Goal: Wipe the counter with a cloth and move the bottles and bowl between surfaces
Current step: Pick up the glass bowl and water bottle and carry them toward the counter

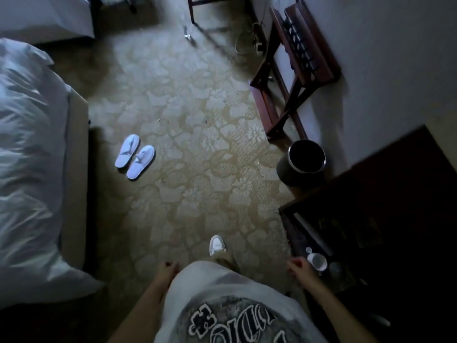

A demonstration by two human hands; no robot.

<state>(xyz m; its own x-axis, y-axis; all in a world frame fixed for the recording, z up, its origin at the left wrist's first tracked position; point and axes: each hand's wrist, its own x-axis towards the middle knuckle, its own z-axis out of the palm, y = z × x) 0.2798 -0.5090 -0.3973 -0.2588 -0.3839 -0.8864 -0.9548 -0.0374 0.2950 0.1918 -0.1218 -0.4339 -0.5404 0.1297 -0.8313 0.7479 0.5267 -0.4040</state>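
left hand (166,270): hangs at the person's side, fingers curled loosely inward, nothing in it that I can see. No cloth in view.
slippers (134,157): pair on the carpet (188,125), well ahead of the left hand and slightly to its left; not part of the job.
shoe (217,245): one foot forward between the two hands, so I judge the person is walking, not yet working.
right hand (298,267): half-closed, fingers bent, holding nothing; just beside the near edge of the dark counter (385,194).
bowl (317,261): white, on the dark surface just right of the right hand, near but apart from it. Looks roughly round, so no real long axis; it reads as tilted with its mouth angled toward the hand, but dim light makes that uncertain.
small white item (308,250): just beyond the bowl; too small to identify.
bottles: can't pick any out; the counter is too dark.
bin (306,157): round, open top up, on the floor well ahead of the right hand.
step in hand: my read is approach and reach for the bowl.
how to do it well: stop square to the counter, take the bowl by the rim with the right hand, lift straight up clear of the small item beside it.
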